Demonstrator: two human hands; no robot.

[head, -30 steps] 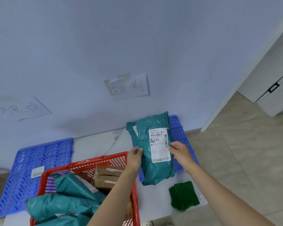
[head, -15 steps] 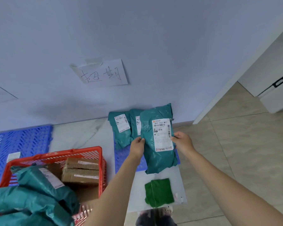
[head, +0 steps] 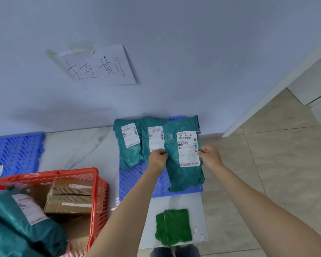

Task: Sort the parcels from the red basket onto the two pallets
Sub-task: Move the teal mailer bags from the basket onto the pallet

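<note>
Pale blue wall (head: 174,34) fills the upper view, and we take the right blue pallet (head: 137,179) at its foot as our landmark. Far left of it, a second blue pallet (head: 15,151) lies against the same wall, with marble floor (head: 72,149) open between the two. Forward-left of the landmark sits the red basket (head: 98,191), its near wall just beside the pallet's left edge; inside we see brown cardboard boxes (head: 70,199) and a teal mailer (head: 20,223). Above the landmark, a handwritten paper sign (head: 98,66) is taped to the wall.

On the pallet's far half lie two teal parcels (head: 128,145), side by side and touching, labels up. To their right we hold a third teal parcel (head: 183,158) over the pallet's right side; whether it rests on the pallet we cannot tell. Our left hand (head: 157,159) pinches its left edge, fingers curled round it; our right hand (head: 209,156) grips the right edge beside the white label, thumb on top. The parcel's left edge overlaps the middle parcel.

Nearer us than the pallet, a folded green cloth (head: 172,226) lies on a white board (head: 174,203). Right of the landmark, beige tile floor (head: 267,173) stretches open to a white door frame (head: 278,86).
</note>
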